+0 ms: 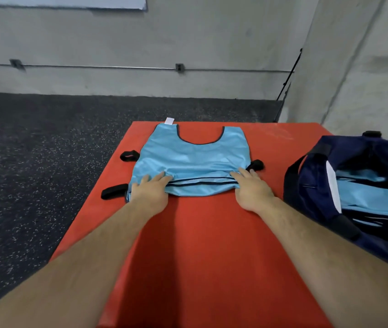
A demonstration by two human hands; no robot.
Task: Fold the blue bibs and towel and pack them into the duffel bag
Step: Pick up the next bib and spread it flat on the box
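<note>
A light blue bib [193,159] with dark trim lies flat on the red mat [202,245], neck opening at the far end, its near hem doubled over. My left hand [150,190] lies on the bib's near left corner with fingers spread and fairly straight. My right hand [252,190] presses flat on the near right corner. Black side straps [113,191] stick out at both edges. To the right stands the open navy duffel bag [311,185], with folded light blue cloth [373,200] inside it.
The red mat's far edge and left edge drop to a dark speckled floor [46,150]. A concrete wall [141,43] runs behind, and a pillar [354,67] rises at the right behind the bag.
</note>
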